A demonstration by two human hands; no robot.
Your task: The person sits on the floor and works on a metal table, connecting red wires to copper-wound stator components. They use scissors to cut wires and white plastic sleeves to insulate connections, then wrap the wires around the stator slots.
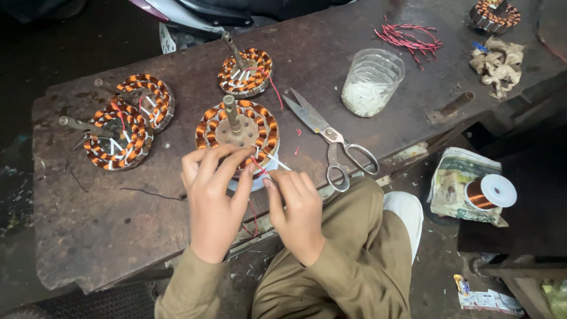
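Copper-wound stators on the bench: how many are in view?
5. One under both hands, one behind it, two overlapping at the left, one at the far right corner, partly cut off.

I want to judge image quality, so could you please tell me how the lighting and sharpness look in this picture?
Head view: even, soft light on the bench, no glare; the stator and scissors are sharp; the left hand and right hand are slightly soft; the floor at left falls into deep shadow.

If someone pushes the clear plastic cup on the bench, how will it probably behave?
The clear plastic cup looks thin and only partly filled with white bits, so it is probably light and slides easily. It stands tall and upright, so a high push may tip it.
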